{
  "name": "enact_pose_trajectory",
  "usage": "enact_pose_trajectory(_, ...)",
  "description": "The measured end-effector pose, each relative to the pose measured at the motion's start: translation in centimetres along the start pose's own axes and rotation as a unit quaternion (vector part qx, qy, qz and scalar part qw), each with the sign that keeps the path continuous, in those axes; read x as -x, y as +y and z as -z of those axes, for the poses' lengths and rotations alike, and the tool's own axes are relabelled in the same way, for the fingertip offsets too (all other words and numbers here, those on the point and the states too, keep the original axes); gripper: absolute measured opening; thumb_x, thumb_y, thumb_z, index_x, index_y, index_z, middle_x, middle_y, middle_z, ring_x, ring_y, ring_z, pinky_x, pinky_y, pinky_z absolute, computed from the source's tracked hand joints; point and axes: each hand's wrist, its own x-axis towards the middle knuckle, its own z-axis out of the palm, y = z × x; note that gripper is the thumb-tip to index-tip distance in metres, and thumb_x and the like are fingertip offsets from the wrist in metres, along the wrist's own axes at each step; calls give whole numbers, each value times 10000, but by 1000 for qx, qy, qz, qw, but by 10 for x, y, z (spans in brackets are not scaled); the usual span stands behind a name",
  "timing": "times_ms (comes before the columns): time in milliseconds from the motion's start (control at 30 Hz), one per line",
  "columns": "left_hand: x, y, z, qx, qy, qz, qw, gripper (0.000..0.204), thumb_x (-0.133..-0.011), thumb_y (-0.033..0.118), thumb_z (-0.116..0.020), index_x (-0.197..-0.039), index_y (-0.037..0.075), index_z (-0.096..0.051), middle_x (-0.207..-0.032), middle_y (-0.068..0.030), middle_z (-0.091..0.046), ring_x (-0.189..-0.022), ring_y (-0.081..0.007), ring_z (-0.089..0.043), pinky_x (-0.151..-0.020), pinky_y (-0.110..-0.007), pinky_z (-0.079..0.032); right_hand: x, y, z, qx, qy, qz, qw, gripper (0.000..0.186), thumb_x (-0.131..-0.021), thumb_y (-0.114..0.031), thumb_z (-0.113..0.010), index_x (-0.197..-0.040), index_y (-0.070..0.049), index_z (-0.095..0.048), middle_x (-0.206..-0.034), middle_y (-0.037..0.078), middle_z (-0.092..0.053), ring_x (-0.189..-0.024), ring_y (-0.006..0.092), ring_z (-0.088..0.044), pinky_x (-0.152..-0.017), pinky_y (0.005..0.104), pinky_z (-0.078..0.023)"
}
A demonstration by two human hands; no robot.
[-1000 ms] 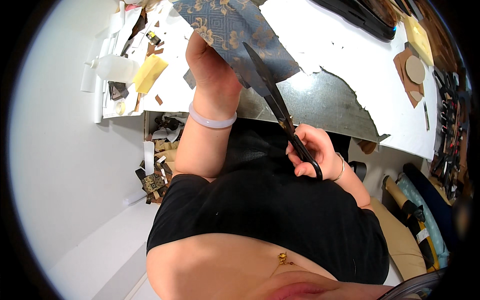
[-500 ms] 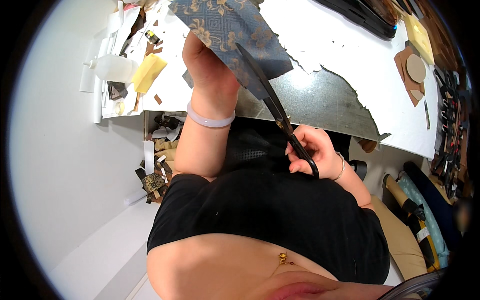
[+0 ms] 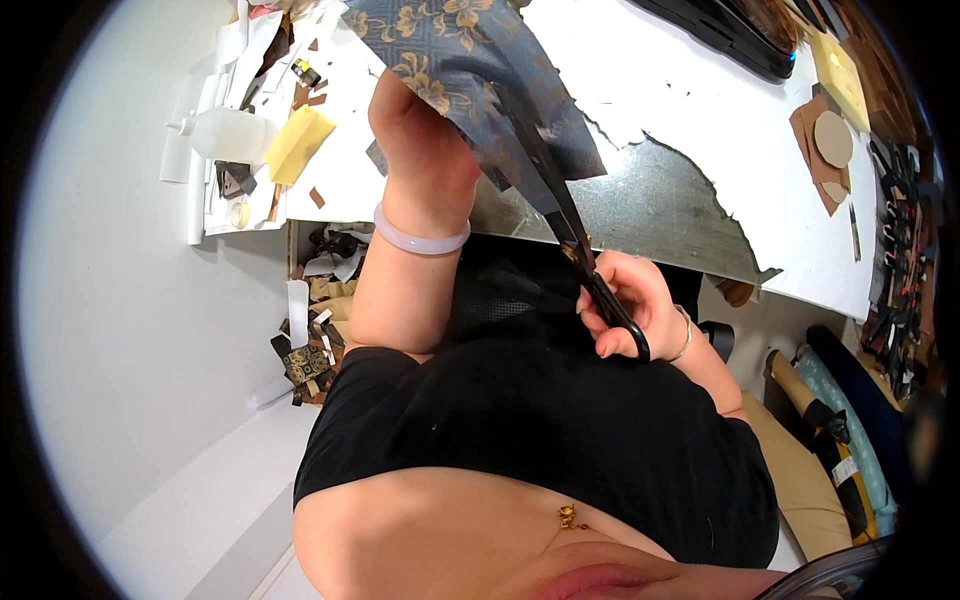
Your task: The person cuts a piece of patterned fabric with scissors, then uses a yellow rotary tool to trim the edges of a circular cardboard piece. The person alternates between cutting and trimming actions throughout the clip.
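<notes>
A blue-grey fabric piece [image 3: 425,40] with tan flowers is held up over the near part of the table. My left hand [image 3: 420,145] is beneath it, and the cloth hides the fingers; the raised cloth appears gripped there. Long black scissors [image 3: 568,222] slant across the lower right of the fabric, one blade lying over its face. My right hand [image 3: 642,300] is closed round the scissors' handles, close to my body, with the thumb through a loop. How far apart the blades are is hard to make out.
A grey metal plate [image 3: 640,205] lies at the table's near edge, beside torn-edged white paper [image 3: 770,150]. To the left are a plastic bottle [image 3: 228,135] and a yellow sponge-like block [image 3: 300,143]. Brown scraps [image 3: 822,150] lie right, near a hanging tool row [image 3: 893,240].
The scissors and my right hand have shifted slightly right. The fabric's right corner has swung down and right, and its face now creases near the blade. My left hand has barely moved.
</notes>
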Motion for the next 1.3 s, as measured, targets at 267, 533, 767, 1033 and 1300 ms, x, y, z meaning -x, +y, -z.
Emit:
enact_pose_trajectory(267, -1, 5, 4, 37, 13, 17, 999, 510, -1004, 387, -571, -1437, 137, -472, -983, -24, -473, -828, -164, -449, -728, -334, -406, -1, -3, 0, -6, -17, -9, 1000, 522, -775, -340, -907, -994, -11, -567, -729, -9, -564, -615, 42, -505, -560, 189, -378)
enact_pose_trajectory(533, -2, 9, 4, -7, -17, -4, 1000, 558, -1034, 372, -514, -1542, 178, -391, -975, -30, -467, -807, -159, -444, -706, -326, -402, -4, -5, -1, -19, -25, -8, 999, 520, -782, -340, -901, -1001, -10, -564, -717, -12, -556, -610, 45, -495, -552, 193, -369)
enact_pose_trajectory(767, 3, 5, 0, -19, 3, -19, 1000, 481, -1027, 390, -527, -1424, 126, -470, -1004, -50, -501, -807, -174, -469, -696, -331, -412, -7, -8, -2, -7, -24, 2, 1000, 512, -781, -318, -905, -1000, -5, -563, -712, -11, -541, -608, 49, -493, -547, 199, -368)
enact_pose_trajectory(1033, -1, 5, -2, -6, -22, -7, 1000, 481, -1024, 413, -526, -1337, 50, -480, -1042, -88, -525, -878, -234, -539, -739, -403, -489, -11, -11, -2, -1, -22, 4, 1000, 471, -790, -262, -902, -997, -2, -568, -719, -5, -548, -614, 51, -503, -553, 201, -381)
enact_pose_trajectory(1300, 0, 5, 1, -21, -11, -19, 1000, 489, -1035, 391, -511, -1405, 76, -457, -1043, -94, -528, -900, -250, -556, -745, -416, -513, -11, -11, -1, 26, -11, 3, 1000, 459, -777, -262, -911, -975, -14, -579, -712, -10, -566, -608, 46, -508, -549, 199, -375)
